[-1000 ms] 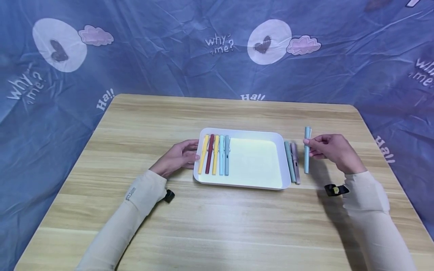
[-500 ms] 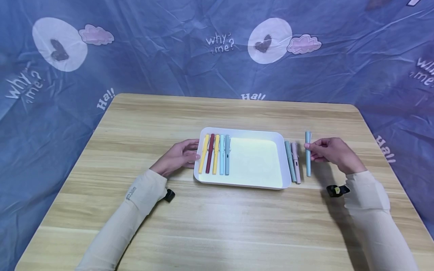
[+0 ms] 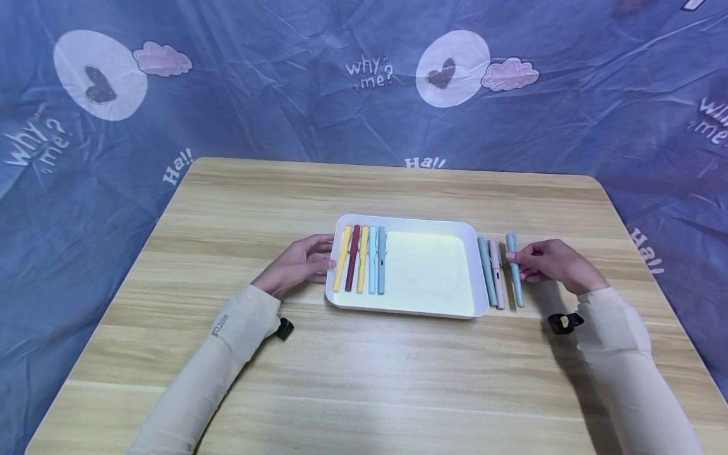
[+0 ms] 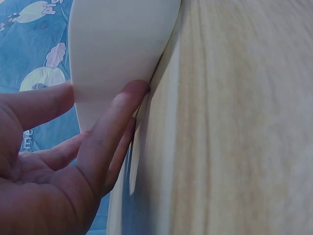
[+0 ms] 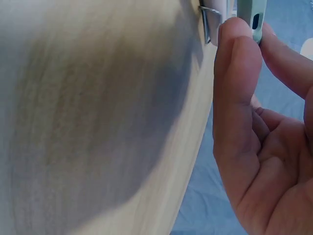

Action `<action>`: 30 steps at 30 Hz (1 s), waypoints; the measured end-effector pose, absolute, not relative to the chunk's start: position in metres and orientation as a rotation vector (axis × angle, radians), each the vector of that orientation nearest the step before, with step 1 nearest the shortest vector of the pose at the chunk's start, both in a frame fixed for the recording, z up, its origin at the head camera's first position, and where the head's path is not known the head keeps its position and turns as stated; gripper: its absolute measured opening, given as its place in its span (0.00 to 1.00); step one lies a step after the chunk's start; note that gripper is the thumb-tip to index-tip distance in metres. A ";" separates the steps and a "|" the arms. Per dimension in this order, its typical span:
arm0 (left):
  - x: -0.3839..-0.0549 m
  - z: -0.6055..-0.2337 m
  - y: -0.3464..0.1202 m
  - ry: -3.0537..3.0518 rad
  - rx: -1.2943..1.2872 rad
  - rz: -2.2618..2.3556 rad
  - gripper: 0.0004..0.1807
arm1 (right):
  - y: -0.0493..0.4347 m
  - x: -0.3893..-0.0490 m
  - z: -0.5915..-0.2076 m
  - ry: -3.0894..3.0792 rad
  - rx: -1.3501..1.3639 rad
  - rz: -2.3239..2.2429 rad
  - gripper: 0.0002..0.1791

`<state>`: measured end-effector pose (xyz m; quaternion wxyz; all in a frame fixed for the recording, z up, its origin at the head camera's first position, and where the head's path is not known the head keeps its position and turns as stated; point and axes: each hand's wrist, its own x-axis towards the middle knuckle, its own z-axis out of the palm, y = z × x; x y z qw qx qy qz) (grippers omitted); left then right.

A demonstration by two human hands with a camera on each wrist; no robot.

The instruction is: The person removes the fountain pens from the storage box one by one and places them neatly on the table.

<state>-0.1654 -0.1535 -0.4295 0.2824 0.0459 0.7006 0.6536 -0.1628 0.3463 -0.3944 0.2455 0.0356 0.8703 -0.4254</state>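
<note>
My right hand (image 3: 554, 262) pinches a light blue capped pen (image 3: 517, 282) between thumb and fingertips, just right of two pens by the tray. In the right wrist view the pen's end (image 5: 251, 17) shows between the fingertips. Those two pens, one grey-green (image 3: 486, 272) and one pale purple (image 3: 497, 275), lie side by side along the tray's right wall. My left hand (image 3: 296, 262) touches the left end of the white tray (image 3: 432, 311). In the left wrist view its fairly straight fingers (image 4: 105, 127) rest against the tray's outer wall (image 4: 117, 54).
Inside the tray's left part, several pens stand in a row: a yellow pen (image 3: 342, 259), a dark red pen (image 3: 352, 259), another yellow pen (image 3: 362, 260), a light blue pen (image 3: 372, 260) and a grey-blue pen (image 3: 382, 260). A wooden table (image 3: 364, 379) bears everything; blue printed cloth (image 3: 284, 95) hangs behind.
My right hand has brought the light blue pen nearer the front and slightly left, close to the purple pen; it now slants a little. My left hand and the tray hold still.
</note>
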 end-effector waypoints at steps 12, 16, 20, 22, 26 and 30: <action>-0.165 -0.428 -0.154 1.898 0.118 1.733 0.38 | 0.346 -0.165 -0.400 2.319 0.085 -1.115 0.12; -0.165 -0.428 -0.154 1.894 0.124 1.733 0.38 | 0.346 -0.164 -0.402 2.323 0.076 -1.098 0.13; -0.165 -0.428 -0.155 1.885 0.134 1.739 0.38 | 0.346 -0.163 -0.402 2.331 0.076 -1.094 0.14; -0.165 -0.428 -0.155 1.881 0.137 1.743 0.38 | 0.345 -0.163 -0.402 2.333 0.084 -1.096 0.14; -0.166 -0.429 -0.155 1.875 0.139 1.746 0.38 | 0.344 -0.163 -0.403 2.336 0.105 -1.097 0.14; -0.166 -0.429 -0.155 1.870 0.143 1.749 0.38 | 0.342 -0.164 -0.403 2.341 0.119 -1.092 0.13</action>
